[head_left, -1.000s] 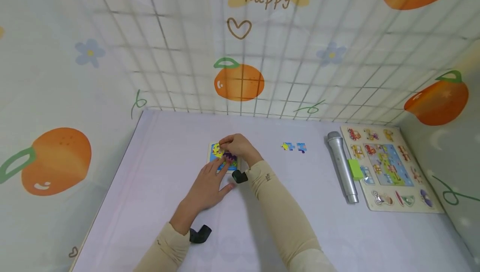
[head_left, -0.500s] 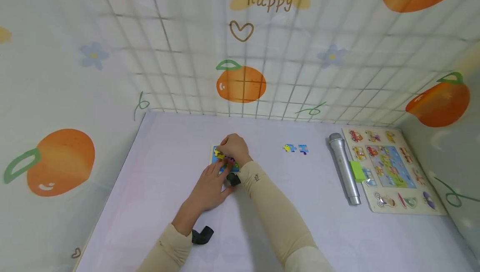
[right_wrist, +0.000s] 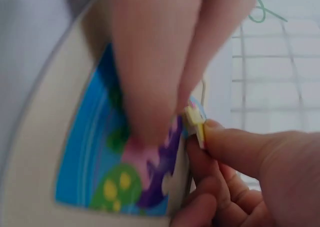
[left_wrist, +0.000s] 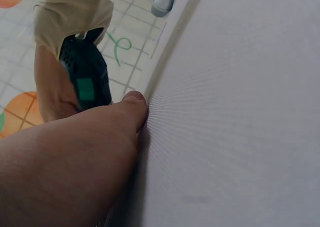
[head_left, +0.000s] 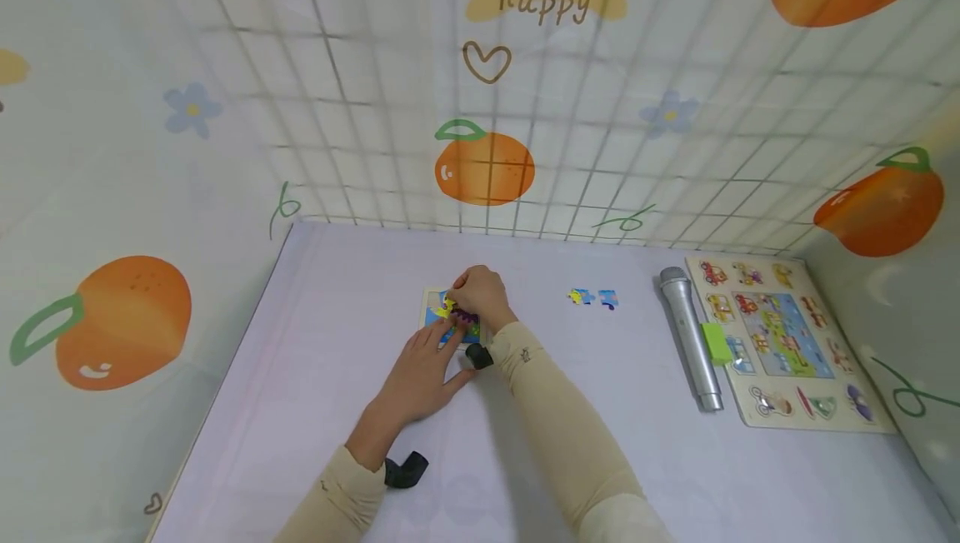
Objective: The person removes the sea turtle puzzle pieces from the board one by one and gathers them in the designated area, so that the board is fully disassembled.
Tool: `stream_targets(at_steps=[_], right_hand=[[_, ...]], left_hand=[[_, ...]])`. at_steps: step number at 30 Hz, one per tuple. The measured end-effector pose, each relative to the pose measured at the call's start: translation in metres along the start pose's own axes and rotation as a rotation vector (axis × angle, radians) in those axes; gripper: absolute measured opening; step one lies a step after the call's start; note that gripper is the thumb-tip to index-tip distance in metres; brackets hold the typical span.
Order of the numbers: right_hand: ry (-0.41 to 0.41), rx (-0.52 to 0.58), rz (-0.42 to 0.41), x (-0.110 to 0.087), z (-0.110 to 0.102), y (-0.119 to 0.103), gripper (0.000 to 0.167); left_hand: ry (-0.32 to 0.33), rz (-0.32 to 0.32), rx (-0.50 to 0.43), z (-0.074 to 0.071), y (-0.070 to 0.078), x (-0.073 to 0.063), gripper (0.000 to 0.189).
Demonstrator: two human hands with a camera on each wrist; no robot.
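Note:
A small jigsaw puzzle board [head_left: 432,318] with a pale frame lies flat on the table; a blue, green, pink and purple picture shows in it in the right wrist view. My left hand [head_left: 420,370] rests on its near part, fingers stretched out, fingertips touching the picture. My right hand [head_left: 483,293] is over the far right side of the board. Between its thumb and fingers it pinches a yellow puzzle piece [right_wrist: 196,118], tilted up at the picture's edge. Both hands cover much of the board. In the left wrist view, the left thumb [left_wrist: 132,104] lies against the table.
Two loose puzzle pieces [head_left: 592,297] lie right of the board. Farther right are a silver microphone [head_left: 690,339], a green block [head_left: 717,343] and a larger wooden puzzle board [head_left: 795,393]. A patterned curtain [head_left: 360,127] hangs behind the table.
My right hand first moved slightly left, then back right over the board with the yellow piece. More of the board's upper left shows now. My left hand has stayed nearly still.

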State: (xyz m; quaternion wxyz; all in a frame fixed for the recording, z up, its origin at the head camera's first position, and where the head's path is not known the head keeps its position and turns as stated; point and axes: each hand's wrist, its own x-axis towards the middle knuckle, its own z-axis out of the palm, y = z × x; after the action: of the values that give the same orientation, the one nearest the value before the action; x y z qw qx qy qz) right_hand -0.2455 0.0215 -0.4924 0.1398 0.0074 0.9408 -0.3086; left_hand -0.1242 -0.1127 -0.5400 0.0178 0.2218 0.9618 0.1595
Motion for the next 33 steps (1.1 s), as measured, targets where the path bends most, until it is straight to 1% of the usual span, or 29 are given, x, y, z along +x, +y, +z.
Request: stream_targets(at_steps=[7,12,17,24,28,33], right_hand=[[0.017,0.072,-0.002,-0.002,-0.007,0.017,0.014],[0.041,0.072,0.002,-0.003,-0.012,0.029,0.013],[0.058,0.081,0.023,-0.004,-0.018,0.037,0.013],[0.083,0.087,0.074,-0.003,-0.023,0.051,0.013],[0.084,0.116,0.084,-0.003,-0.025,0.056,0.014],[0.073,0.14,0.109,-0.003,-0.03,0.061,0.014]], left_hand=[[0.005,0.003,0.016,0.002,-0.001,0.001,0.073],[0.009,0.001,0.014,0.001,0.0,0.001,0.074],[-0.011,-0.022,0.012,0.002,0.0,0.001,0.074],[-0.043,-0.04,0.02,0.002,0.0,0.003,0.076],[-0.047,-0.041,0.019,0.001,0.0,0.003,0.077],[-0.071,-0.05,0.035,0.001,0.0,0.003,0.077]])
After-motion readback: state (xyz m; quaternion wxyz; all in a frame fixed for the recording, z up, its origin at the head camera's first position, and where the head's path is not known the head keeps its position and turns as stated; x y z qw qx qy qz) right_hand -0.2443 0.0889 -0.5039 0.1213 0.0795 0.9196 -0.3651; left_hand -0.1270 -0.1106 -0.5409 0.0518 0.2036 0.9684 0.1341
